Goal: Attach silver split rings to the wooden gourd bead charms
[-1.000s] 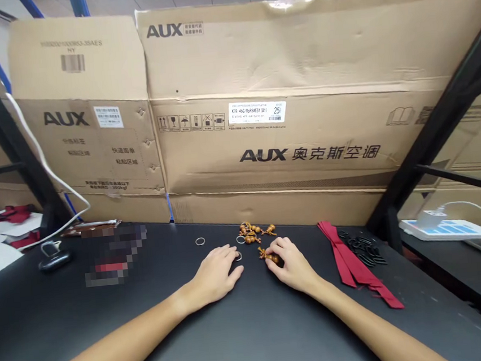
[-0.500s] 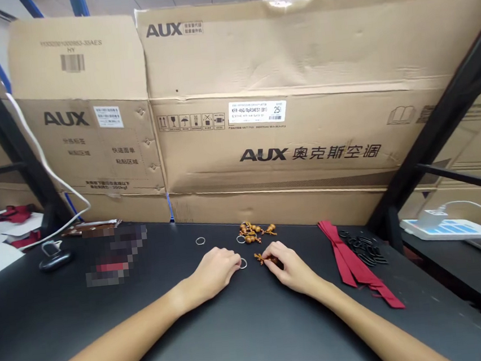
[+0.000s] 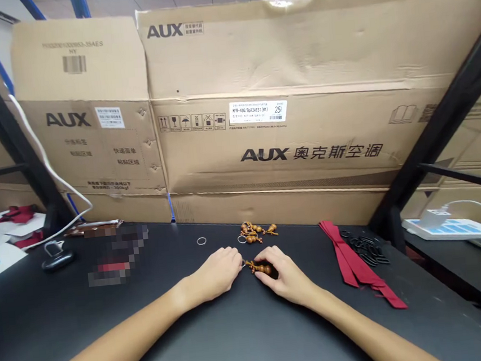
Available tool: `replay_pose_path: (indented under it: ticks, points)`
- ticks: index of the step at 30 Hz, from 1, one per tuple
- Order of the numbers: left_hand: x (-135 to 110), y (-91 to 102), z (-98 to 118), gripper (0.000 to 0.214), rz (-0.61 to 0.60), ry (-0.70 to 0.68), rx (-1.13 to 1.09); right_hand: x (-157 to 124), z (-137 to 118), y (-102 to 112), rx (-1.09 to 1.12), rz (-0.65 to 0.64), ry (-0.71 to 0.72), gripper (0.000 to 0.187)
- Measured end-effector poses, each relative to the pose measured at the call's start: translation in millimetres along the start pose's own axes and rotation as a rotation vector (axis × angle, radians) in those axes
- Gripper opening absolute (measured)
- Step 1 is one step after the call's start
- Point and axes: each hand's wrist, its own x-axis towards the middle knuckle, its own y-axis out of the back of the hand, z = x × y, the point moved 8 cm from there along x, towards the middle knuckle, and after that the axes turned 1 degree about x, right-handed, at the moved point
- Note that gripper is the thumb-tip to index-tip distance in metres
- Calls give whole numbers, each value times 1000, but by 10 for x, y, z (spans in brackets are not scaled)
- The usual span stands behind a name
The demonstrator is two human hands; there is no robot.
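A brown, gourd-shaped beaded charm [image 3: 264, 269] lies on the matte black surface [image 3: 246, 333] inside the right hand [image 3: 287, 275]'s loosely parted grip; the left hand [image 3: 219, 273] pinches a silver metal ring [image 3: 243, 264] beside it, joining unclear. Similar brown charms [image 3: 252, 239] lie beyond, untouched.

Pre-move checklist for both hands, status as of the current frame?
1. Metal ring at the fingertips of the left hand: ok, though partly hidden.
2. Left hand gripping that ring: cannot tell.
3. Gourd charm between thumb and forefinger of the right hand: ok.
4. Right hand pinched shut: not ok, thumb and forefinger stand apart.
5. Metal ring and charm's cord end apart: cannot tell, too close and small.
6. Red straps and black pieces away from both hands: ok, off to the right.
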Motion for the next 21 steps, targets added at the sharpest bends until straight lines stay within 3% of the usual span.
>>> replay_pose_path:
  ticks: [8, 14, 21]
  points:
    - [2, 192, -45, 20, 97, 89, -231, -35, 49, -13, -147, 8, -56, 9]
    - [-2, 235, 51, 16, 127, 79, -314, -23, -142, -19, -6, -41, 55, 11]
    - [9, 139, 63, 18, 58, 96, -362, -25, -199, -26, 171, -115, 44, 20]
